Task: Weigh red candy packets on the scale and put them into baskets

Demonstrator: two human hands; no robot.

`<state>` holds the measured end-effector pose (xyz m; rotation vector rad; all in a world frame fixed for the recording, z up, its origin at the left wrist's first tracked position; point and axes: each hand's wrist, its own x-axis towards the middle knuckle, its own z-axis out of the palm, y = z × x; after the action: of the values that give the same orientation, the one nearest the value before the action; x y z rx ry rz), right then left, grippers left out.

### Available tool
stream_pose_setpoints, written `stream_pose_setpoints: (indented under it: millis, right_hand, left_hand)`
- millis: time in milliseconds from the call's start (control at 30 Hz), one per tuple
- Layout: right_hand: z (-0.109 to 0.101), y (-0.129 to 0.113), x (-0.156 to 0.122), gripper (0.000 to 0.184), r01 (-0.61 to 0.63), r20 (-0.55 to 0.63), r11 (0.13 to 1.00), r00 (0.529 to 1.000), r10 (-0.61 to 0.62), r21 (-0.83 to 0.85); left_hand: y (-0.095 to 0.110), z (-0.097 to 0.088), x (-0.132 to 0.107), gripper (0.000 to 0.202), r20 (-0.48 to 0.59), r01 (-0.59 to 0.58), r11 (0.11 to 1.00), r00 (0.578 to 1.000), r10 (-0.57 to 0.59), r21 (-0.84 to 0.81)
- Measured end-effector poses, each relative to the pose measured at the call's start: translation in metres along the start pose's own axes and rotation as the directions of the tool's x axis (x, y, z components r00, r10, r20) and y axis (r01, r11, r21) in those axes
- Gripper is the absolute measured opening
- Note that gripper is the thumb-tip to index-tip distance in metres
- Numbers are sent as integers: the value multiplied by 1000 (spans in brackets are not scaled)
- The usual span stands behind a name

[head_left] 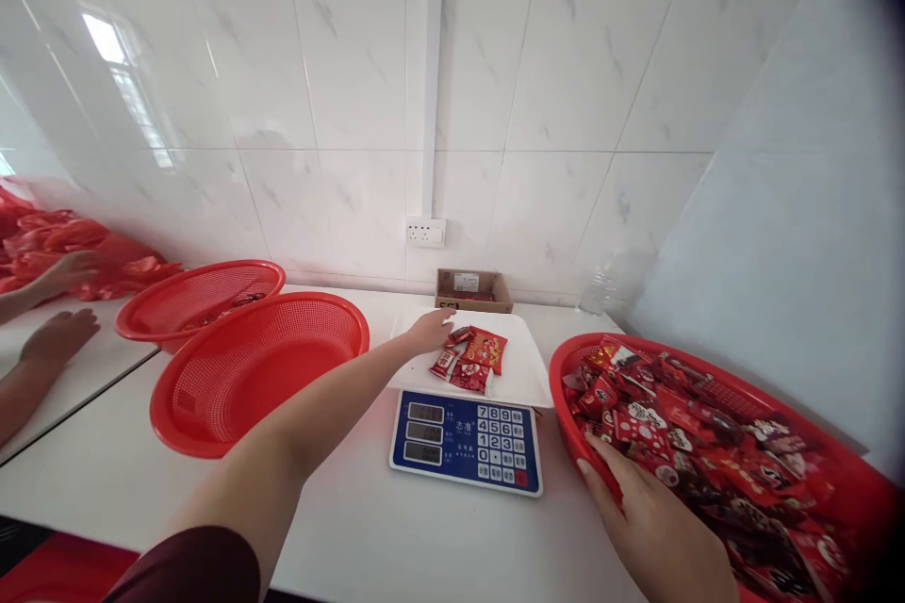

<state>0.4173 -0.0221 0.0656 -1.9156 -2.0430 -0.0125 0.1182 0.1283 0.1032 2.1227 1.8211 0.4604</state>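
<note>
My left hand (429, 332) reaches over the white pan (527, 367) of a blue-fronted scale (467, 438). Its fingertips touch a small pile of red snack packets (470, 358) lying on the pan. My right hand (650, 513) rests inside a red basket (859, 485) at the right, fingers spread over the many red candy packets (707, 452) that fill it. I cannot see anything held in either hand.
An empty red mesh basket (258, 367) stands left of the scale, with a second one (198, 297) behind it. A small cardboard box (473, 290) and a clear bottle (600, 287) stand by the tiled wall. Another person's hands (60, 334) work among red bags (71, 245) at the far left.
</note>
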Motion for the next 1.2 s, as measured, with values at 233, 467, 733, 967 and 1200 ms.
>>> stream_pose_setpoints:
  millis: [233,467,733,967,1200]
  right_hand:
    - [6,2,1,60,-12,3,1000,1000,12,9]
    - [3,-1,2,59,-52,36,998,998,53,-35]
    - [-7,-6,2,58,-74,73,996,994,78,-56]
    - [-1,-4,2,57,-27,21,999,999,28,-44]
    - [-4,-5,2,55,-30,53,998,998,33,-61]
  left_hand:
    - [-17,-11,-12,34,58,-28,999,998,27,26]
    - [-19,-10,-10,35,28,-10,1000,1000,9,14]
    - [-23,-19,-15,31,49,44,998,998,-41,-53]
    - [-12,-7,-27,84,142,-86,996,986,89,-25]
    - [11,10,-31,96,157,-231,966,965,212,113]
